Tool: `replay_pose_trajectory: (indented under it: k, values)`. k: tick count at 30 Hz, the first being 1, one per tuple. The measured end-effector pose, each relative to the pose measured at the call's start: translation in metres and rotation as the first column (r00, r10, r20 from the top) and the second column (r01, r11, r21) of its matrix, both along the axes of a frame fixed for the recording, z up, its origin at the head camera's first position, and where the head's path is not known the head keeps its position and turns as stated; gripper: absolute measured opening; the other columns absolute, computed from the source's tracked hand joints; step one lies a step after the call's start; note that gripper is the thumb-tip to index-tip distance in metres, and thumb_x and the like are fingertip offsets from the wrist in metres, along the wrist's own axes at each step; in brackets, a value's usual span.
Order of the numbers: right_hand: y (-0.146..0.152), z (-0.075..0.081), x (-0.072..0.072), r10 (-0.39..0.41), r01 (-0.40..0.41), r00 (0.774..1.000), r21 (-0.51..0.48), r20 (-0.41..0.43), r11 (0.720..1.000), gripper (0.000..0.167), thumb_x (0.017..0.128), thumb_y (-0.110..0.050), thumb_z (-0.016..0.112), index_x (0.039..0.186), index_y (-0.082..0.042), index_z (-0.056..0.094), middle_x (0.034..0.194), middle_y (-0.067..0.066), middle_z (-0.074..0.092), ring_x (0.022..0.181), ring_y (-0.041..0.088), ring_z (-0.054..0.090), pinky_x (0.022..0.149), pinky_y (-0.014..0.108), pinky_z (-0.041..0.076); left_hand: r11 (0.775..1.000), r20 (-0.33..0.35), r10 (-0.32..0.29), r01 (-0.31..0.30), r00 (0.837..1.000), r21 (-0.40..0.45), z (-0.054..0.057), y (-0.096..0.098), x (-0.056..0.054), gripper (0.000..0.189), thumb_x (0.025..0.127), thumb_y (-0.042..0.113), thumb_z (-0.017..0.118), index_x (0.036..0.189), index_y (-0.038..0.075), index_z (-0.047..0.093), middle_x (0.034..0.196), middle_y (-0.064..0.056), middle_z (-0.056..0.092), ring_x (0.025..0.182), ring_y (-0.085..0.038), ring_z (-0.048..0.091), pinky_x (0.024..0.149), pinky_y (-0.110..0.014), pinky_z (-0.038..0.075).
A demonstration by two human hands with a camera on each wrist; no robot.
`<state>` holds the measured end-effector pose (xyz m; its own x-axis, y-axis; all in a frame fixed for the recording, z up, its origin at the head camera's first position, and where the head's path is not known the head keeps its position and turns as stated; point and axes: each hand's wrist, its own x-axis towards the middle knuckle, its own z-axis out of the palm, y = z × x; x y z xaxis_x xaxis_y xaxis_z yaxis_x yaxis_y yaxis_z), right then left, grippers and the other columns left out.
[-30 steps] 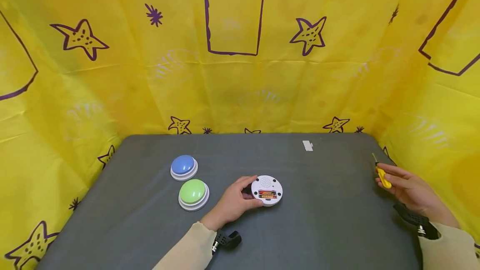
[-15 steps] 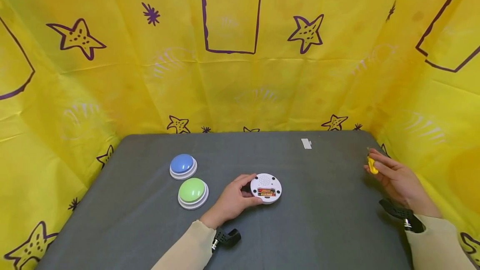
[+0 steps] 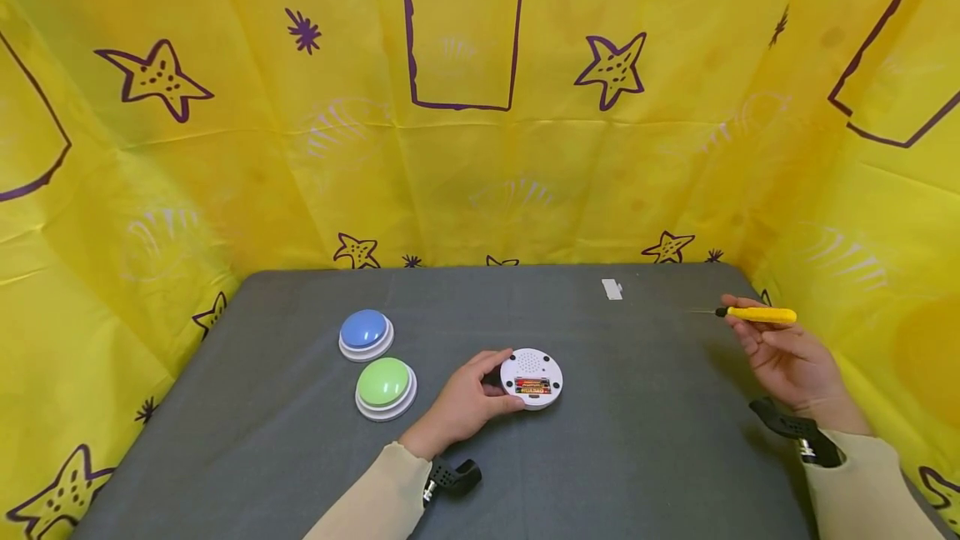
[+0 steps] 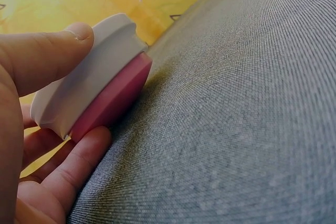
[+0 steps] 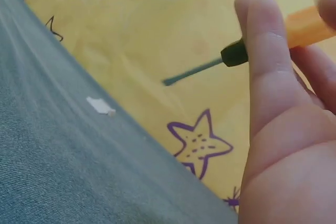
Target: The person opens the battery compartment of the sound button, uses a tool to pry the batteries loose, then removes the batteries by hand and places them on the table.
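My left hand (image 3: pixel 463 400) grips a round push button (image 3: pixel 531 363) by its left edge. Its white underside faces up, with two batteries (image 3: pixel 533 387) showing in an uncovered compartment. In the left wrist view the pink dome (image 4: pixel 114 95) points down at the cloth, and the thumb lies on the white base. At the right, my right hand (image 3: pixel 793 367) holds a yellow-handled screwdriver (image 3: pixel 767 315) in its fingers above the table. Its thin shaft points left. The right wrist view shows the dark collar (image 5: pixel 234 53) beside a finger; part of the handle is hidden.
A blue button (image 3: pixel 365 329) and a green button (image 3: pixel 384 383) stand dome-up left of my left hand. Toward the back right lies a small white battery cover (image 3: pixel 612 288) on the grey cloth (image 3: pixel 637 440). Yellow patterned curtains (image 3: pixel 465 182) enclose the back and sides.
My right hand has moved a little left, and the screwdriver has turned in its fingers from steeply slanted to nearly level, tip leftward. The left hand and its button stay put.
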<state>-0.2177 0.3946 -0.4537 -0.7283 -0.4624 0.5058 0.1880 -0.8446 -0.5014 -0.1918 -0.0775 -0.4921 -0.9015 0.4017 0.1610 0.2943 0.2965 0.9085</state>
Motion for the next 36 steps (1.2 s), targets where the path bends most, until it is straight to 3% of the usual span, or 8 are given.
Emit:
replay_pose_trajectory:
  k: [5,8,10,15,20,26,30,36]
  values:
    - [-0.006,0.006,-0.001,-0.103,0.103,0.995,0.058,-0.012,0.993,0.047,0.107,0.001,0.01,0.142,0.017,0.038,0.145,0.032,0.042,0.125,0.039,0.053,0.106,0.038,0.036,1.0,-0.003,0.001,-0.001,1.0,0.007,0.001,0.001,-0.001,0.078,0.08,0.024,0.087,0.144,0.001,0.05,0.134,-0.004,0.054,0.099,-0.015,0.062,0.085,-0.03,0.053]
    - [-0.012,0.01,0.0,-0.21,0.209,0.978,0.138,-0.007,0.968,0.046,0.109,-0.005,0.013,0.138,0.016,0.043,0.14,0.028,0.05,0.117,0.035,0.058,0.101,0.035,0.043,1.0,0.001,0.005,-0.005,1.0,0.009,0.0,0.0,-0.001,0.078,0.08,0.024,0.087,0.144,0.0,0.05,0.134,-0.004,0.054,0.098,-0.015,0.062,0.085,-0.029,0.053]
    - [-0.018,0.014,0.002,-0.312,0.312,0.949,0.23,-0.036,0.922,0.045,0.109,-0.005,0.017,0.135,0.014,0.048,0.134,0.022,0.055,0.108,0.029,0.061,0.095,0.031,0.048,1.0,-0.001,0.005,-0.005,1.0,0.011,-0.001,-0.001,-0.001,0.078,0.08,0.024,0.087,0.144,0.0,0.05,0.135,-0.005,0.054,0.097,-0.015,0.063,0.084,-0.029,0.053]
    - [-0.033,0.028,0.008,-0.503,0.514,0.852,0.419,-0.146,0.749,0.034,0.109,-0.008,0.029,0.129,0.002,0.054,0.115,0.013,0.059,0.091,0.021,0.058,0.081,0.025,0.051,1.0,-0.006,0.008,-0.008,1.0,0.001,-0.003,-0.001,-0.002,0.078,0.079,0.025,0.087,0.144,0.002,0.051,0.135,-0.004,0.054,0.094,-0.013,0.063,0.083,-0.028,0.053]
    - [-0.05,0.044,0.01,-0.602,0.628,0.763,0.489,-0.235,0.606,0.026,0.107,-0.007,0.038,0.133,-0.007,0.041,0.11,0.011,0.065,0.088,0.02,0.063,0.08,0.025,0.053,1.0,0.003,0.011,-0.011,1.0,0.004,-0.003,0.0,0.0,0.078,0.079,0.024,0.088,0.143,0.002,0.052,0.133,-0.004,0.055,0.092,-0.013,0.064,0.083,-0.027,0.053]
    - [-0.077,0.062,0.011,-0.712,0.688,0.663,0.563,-0.232,0.458,0.036,0.104,-0.007,0.051,0.135,-0.015,0.035,0.101,0.011,0.071,0.087,0.019,0.07,0.076,0.027,0.056,1.0,0.005,0.01,-0.01,1.0,0.013,-0.003,0.0,0.0,0.077,0.079,0.023,0.087,0.144,0.001,0.051,0.133,-0.004,0.055,0.094,-0.013,0.063,0.083,-0.026,0.053]
    - [-0.094,0.071,0.014,-0.734,0.69,0.641,0.585,-0.222,0.426,0.039,0.101,-0.005,0.056,0.134,-0.015,0.036,0.1,0.009,0.072,0.085,0.021,0.072,0.074,0.029,0.057,1.0,0.009,0.011,-0.011,1.0,0.015,-0.003,0.0,0.0,0.077,0.079,0.023,0.087,0.144,0.001,0.051,0.134,-0.005,0.054,0.094,-0.013,0.063,0.083,-0.027,0.053]
    - [-0.114,0.074,0.019,-0.716,0.678,0.659,0.591,-0.228,0.437,0.042,0.1,-0.006,0.059,0.134,-0.014,0.036,0.107,0.01,0.066,0.086,0.024,0.072,0.074,0.033,0.057,1.0,0.017,0.014,-0.014,1.0,0.003,-0.003,0.0,-0.001,0.078,0.079,0.025,0.087,0.144,0.002,0.051,0.134,-0.004,0.054,0.095,-0.013,0.063,0.084,-0.028,0.053]
